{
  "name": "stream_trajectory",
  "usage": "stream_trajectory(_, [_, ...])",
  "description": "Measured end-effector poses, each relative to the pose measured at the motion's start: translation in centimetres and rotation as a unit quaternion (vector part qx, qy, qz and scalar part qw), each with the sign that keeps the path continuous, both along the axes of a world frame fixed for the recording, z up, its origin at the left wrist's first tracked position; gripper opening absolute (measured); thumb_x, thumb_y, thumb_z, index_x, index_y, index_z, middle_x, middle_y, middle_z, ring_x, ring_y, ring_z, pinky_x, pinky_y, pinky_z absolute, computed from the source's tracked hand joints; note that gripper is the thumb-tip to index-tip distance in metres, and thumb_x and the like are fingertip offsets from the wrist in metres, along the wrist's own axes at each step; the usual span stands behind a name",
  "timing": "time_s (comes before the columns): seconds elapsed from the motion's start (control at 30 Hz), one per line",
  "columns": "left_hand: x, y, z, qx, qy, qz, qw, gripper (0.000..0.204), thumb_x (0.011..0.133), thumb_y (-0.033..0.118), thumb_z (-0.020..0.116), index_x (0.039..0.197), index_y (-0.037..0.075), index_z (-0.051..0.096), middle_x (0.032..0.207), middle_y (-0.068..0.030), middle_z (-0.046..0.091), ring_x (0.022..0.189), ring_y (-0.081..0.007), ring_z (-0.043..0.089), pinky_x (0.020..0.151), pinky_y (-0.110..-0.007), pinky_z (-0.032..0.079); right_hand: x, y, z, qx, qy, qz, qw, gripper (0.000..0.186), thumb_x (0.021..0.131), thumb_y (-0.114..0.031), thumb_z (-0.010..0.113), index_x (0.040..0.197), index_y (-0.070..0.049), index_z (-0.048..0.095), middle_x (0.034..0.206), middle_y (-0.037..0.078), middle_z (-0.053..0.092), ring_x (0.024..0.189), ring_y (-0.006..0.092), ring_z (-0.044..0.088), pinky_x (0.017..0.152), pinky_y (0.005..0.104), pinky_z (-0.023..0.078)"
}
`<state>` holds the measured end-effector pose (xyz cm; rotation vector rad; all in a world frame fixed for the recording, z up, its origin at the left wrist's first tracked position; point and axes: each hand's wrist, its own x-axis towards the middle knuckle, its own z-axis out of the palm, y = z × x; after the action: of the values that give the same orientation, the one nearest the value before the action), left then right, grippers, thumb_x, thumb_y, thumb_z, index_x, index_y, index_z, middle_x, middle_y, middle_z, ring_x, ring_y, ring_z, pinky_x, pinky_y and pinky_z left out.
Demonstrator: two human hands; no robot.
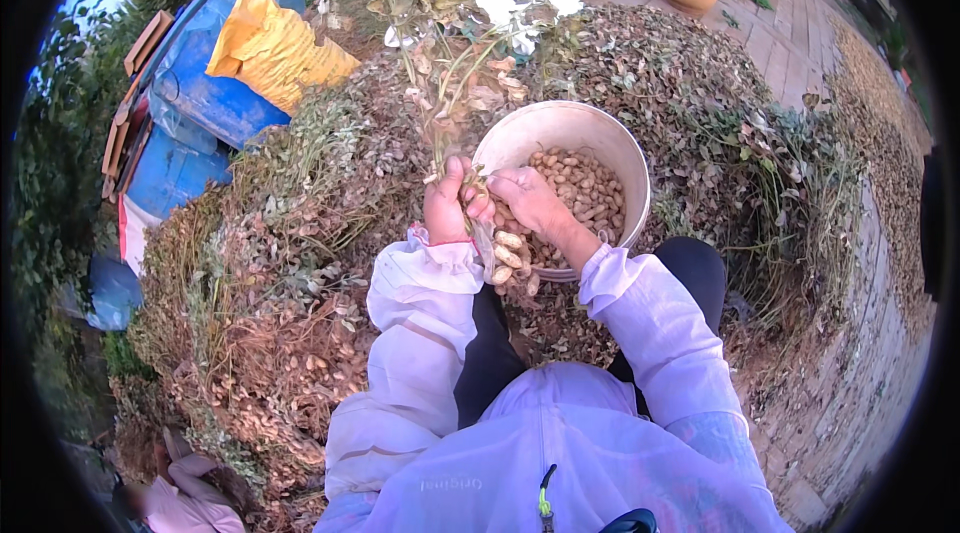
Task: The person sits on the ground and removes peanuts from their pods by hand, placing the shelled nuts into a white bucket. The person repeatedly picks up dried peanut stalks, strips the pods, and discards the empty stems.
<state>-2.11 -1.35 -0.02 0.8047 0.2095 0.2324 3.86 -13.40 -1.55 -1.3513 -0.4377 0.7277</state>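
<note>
Head cam: my L hand holds a dry, brown-green peanut plant, long side pointing away from me; tan, bumpy pods hang just below, near my R hand too, by a round white plastic bucket. Can't tell R's grip.

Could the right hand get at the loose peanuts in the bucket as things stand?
Probably yes: the right hand appears over the open bucket, with no lid covering the peanuts. It would likely just turn from the plant in the left hand.
</note>
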Motion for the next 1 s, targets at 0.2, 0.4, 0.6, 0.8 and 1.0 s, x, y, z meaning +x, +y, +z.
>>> stream_trajectory(0.2, [0.5, -1.3, -0.9, -0.006, 0.032, 0.021, 0.999, 0.028, 0.091, 0.035, 0.053, 0.089, 0.007, 0.050, 0.055, 0.0009, 0.036, 0.037, -0.0114, 0.033, 0.036, -0.029, 0.030, 0.7, 1.1, -0.1, -0.288, -0.400, -0.204, 0.846, 0.038, 0.086, -0.030, 0.046, 0.069, -0.001, 0.063, 0.064, 0.023, 0.060, 0.060, 0.0355, 0.060, 0.058, 0.0427, 0.048])
stream_trajectory(0.4, [-1.9, 1.0, 0.5, -0.029, -0.035, -0.002, 0.999, 0.026, 0.091, 0.034, 0.051, 0.089, 0.009, 0.049, 0.057, 0.0032, 0.036, 0.039, -0.0096, 0.031, 0.037, -0.027, 0.027, 8.7, -3.9, -5.1, -0.326, -0.213, -0.349, 0.852, 0.040, 0.085, -0.040, 0.050, 0.086, -0.004, 0.068, 0.067, 0.021, 0.061, 0.068, 0.0375, 0.061, 0.070, 0.0445, 0.048])
stream_trajectory(0.6, [-0.8, 2.7, -1.0, -0.147, -0.101, -0.011, 0.984, 0.008, 0.089, 0.019, 0.047, 0.091, 0.012, 0.048, 0.059, 0.0019, 0.037, 0.041, -0.0109, 0.033, 0.038, -0.030, 0.032, 6.3, -3.7, -0.4, -0.395, -0.464, -0.109, 0.785, 0.037, 0.083, -0.035, 0.059, 0.100, -0.003, 0.064, 0.094, 0.018, 0.062, 0.086, 0.0325, 0.060, 0.078, 0.0371, 0.047])
stream_trajectory(0.8, [-0.7, 2.2, -0.9, -0.155, -0.087, 0.036, 0.983, 0.012, 0.091, 0.023, 0.046, 0.092, 0.011, 0.049, 0.060, 0.0024, 0.038, 0.043, -0.0106, 0.032, 0.043, -0.028, 0.031, -1.0, -3.3, 5.0, -0.061, -0.393, 0.140, 0.907, 0.038, 0.076, -0.025, 0.067, 0.102, -0.001, 0.052, 0.089, 0.014, 0.058, 0.087, 0.0270, 0.058, 0.079, 0.0354, 0.045])
stream_trajectory(1.0, [-0.9, 1.7, 0.2, -0.132, -0.030, 0.112, 0.984, 0.032, 0.094, 0.038, 0.044, 0.077, 0.010, 0.046, 0.055, 0.0024, 0.035, 0.043, -0.0111, 0.031, 0.045, -0.029, 0.031, -3.6, -3.5, 5.1, -0.093, -0.476, 0.103, 0.869, 0.036, 0.078, -0.021, 0.061, 0.106, -0.004, 0.047, 0.095, 0.020, 0.053, 0.089, 0.0373, 0.055, 0.078, 0.0413, 0.044])
